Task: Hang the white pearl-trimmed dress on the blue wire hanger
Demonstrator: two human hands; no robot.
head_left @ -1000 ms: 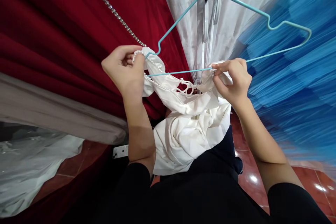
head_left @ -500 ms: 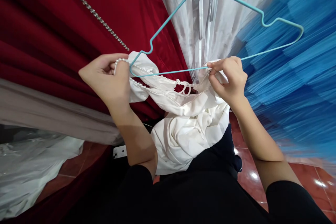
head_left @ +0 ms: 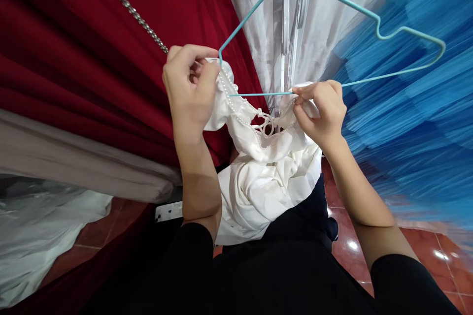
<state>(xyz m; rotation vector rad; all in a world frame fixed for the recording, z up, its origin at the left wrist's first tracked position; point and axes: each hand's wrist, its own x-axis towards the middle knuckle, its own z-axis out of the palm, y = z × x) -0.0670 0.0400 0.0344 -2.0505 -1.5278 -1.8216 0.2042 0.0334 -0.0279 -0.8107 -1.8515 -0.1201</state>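
The dress (head_left: pixel 258 182) hangs between the two hands, its neckline up at the hanger (head_left: pixel 260 94) and its lower part bunched near the black top (head_left: pixel 281 275). The left hand (head_left: pixel 190 91) pinches a sleeve at the hanger's near-left corner, fingers curled over the cloth. The right hand (head_left: pixel 325 106) pinches the neckline at the lower bar, thumb against fingertips; whether the bar is gripped too, I cannot tell.

The likeliest trouble is a slip: smooth cloth on thin wire could slide off the corner if the left pinch loosens. The pearl trim (head_left: pixel 233 110) might snag on the bend in the wire, and a hard tug could strain its stitching. The ties (head_left: pixel 268 125) dangle below the bar and could tangle with it.

No surface shows beneath the work. Red cloth (head_left: pixel 92 59) with a glittering chain (head_left: pixel 127 5) fills the left, white cloth (head_left: pixel 251 5) and metal poles (head_left: pixel 284 34) stand behind, and blue tulle (head_left: pixel 414 123) crowds the right. A phone (head_left: pixel 168 211) lies beside the left elbow. The floor (head_left: pixel 343 226) is shiny red tile.
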